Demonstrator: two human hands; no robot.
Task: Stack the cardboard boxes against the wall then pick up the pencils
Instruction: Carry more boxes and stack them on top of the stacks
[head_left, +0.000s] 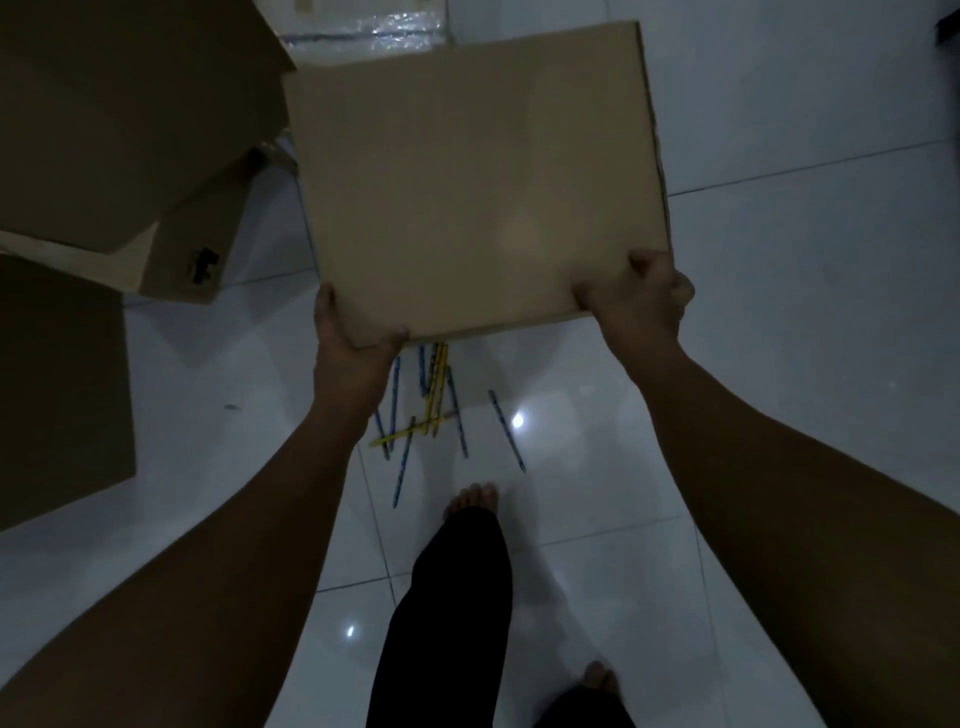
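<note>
— What's the room like?
— Dim. The glossy white tile floor (779, 312) reflects small light spots. Big cardboard boxes (104, 130) crowd my left. One lower box (192, 260) has a dark printed mark that I can't read.
— And the one you're carrying?
— A flat cardboard box (478, 176), up in the air ahead of me. Its blank broad face is up and its long axis runs left to right. My left hand (353, 338) wraps the near left corner, and my right hand (639, 296) clamps the near right corner.
— The pencils?
— Blue and yellow pencils (436, 405) lie scattered on the floor below its near edge, mostly pointing away from me.
</note>
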